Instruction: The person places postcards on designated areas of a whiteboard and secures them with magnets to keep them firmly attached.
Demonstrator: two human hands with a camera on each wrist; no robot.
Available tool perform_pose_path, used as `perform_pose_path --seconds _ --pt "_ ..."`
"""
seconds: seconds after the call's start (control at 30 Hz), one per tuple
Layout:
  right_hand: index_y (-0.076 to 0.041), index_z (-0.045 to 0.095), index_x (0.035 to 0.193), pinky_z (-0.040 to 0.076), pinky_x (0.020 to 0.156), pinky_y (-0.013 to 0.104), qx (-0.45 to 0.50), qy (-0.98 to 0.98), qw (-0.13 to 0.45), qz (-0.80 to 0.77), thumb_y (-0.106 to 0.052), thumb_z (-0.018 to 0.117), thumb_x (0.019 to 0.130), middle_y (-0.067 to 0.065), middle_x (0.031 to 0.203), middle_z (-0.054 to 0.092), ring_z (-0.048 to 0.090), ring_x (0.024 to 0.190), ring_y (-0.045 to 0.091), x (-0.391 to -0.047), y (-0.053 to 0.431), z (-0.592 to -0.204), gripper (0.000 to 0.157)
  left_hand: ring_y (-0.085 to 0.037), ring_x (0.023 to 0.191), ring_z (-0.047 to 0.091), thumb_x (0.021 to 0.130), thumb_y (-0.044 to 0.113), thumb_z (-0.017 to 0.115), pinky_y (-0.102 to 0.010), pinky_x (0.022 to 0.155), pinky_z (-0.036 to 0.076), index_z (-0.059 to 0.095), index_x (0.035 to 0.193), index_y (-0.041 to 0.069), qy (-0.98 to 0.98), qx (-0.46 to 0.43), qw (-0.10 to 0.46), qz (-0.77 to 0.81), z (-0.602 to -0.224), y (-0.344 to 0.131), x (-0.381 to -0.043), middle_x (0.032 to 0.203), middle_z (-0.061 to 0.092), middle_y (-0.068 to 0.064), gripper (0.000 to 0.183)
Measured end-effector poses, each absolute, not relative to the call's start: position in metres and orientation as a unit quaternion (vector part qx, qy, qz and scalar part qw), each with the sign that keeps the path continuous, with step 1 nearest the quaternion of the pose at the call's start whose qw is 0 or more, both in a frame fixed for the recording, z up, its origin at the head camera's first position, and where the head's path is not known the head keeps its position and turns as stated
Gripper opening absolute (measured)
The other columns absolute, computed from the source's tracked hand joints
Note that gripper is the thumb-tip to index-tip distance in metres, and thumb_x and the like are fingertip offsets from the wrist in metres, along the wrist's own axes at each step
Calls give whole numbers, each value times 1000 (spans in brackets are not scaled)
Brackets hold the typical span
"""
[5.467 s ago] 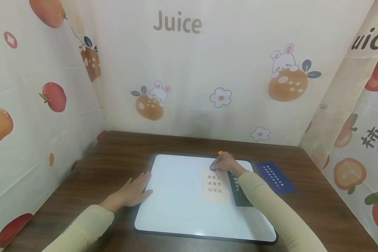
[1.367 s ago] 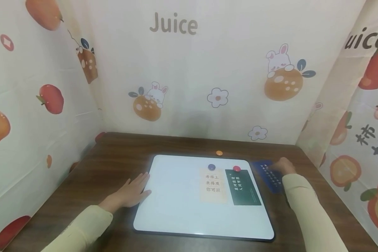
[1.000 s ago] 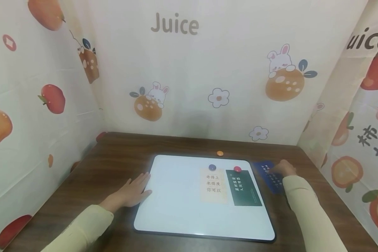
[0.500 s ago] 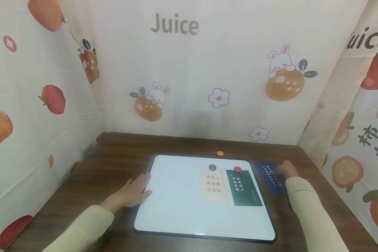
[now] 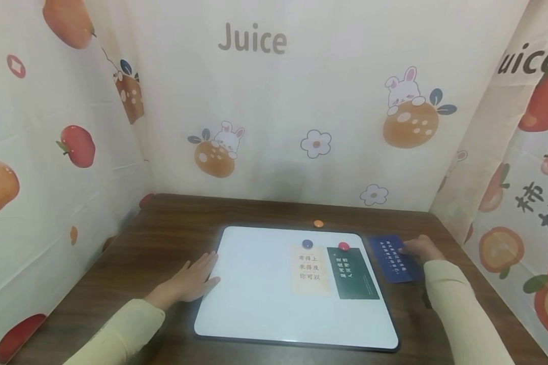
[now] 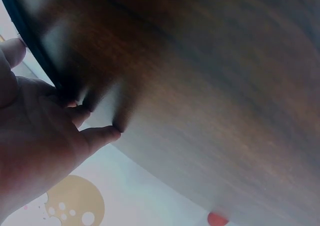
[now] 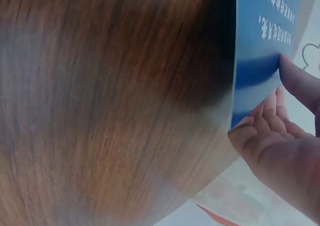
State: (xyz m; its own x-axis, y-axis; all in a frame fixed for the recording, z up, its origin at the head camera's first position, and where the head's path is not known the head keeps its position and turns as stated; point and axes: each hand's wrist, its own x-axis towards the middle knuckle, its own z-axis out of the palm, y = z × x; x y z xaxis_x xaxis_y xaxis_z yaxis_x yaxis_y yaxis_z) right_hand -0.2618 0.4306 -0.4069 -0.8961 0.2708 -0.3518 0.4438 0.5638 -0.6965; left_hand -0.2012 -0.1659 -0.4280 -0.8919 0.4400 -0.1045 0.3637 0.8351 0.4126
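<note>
My right hand (image 5: 422,249) pinches a blue card (image 5: 392,261) with white writing by its right edge, beside the whiteboard. In the right wrist view the thumb lies on the face of the blue card (image 7: 267,46) and the other fingers are behind it; the card stands off the tabletop. My left hand (image 5: 189,281) rests with extended fingers at the left edge of the whiteboard (image 5: 246,284). In the left wrist view, the fingers of the left hand (image 6: 45,131) touch the board's dark rim (image 6: 32,38).
On the board lie a cream card (image 5: 310,284) under a dark blue round magnet (image 5: 307,244) and a green card (image 5: 356,279) under a red magnet (image 5: 343,246). An orange magnet (image 5: 318,223) sits on the wooden table (image 5: 178,218) behind the board. Printed curtains (image 5: 274,101) surround the table.
Earlier my right hand was at the dark blue magnet on the cream card. It has since moved right to the blue card and now pinches its edge. My left hand stays in place.
</note>
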Motion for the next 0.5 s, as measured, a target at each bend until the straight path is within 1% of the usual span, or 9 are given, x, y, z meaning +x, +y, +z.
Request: perform_pose_path --seconds 0.1,0.2,0.37,0.5 --pt "21 39 129 48 80 50 204 869 113 -435 -11 61 88 35 115 51 53 99 42 -259 434 -406 56 -40 142 11 99 36 47 -65 108 7 22 148 -5 952 214 97 197 -429 -166 -202 155 17 -22 69" --pt "18 37 133 45 85 54 199 859 127 -455 -15 60 89 35 121 47 50 105 44 -254 434 -403 60 -42 141 11 99 37 46 -66 107 8 21 148 -6 950 221 95 197 -430 -167 -203 155 17 -24 69" --pt "19 34 135 36 95 63 179 859 138 -459 -18 61 90 38 127 43 44 113 50 -246 431 -395 65 -43 141 11 100 41 42 -67 107 7 21 148 -6 950 229 89 194 -433 -168 -204 154 16 -24 70" --pt "20 30 136 32 100 62 181 856 137 -463 -17 60 92 39 129 41 39 119 52 -245 429 -390 66 -41 142 10 100 42 42 -66 107 6 20 149 -5 950 224 88 199 -435 -169 -205 155 16 -24 72"
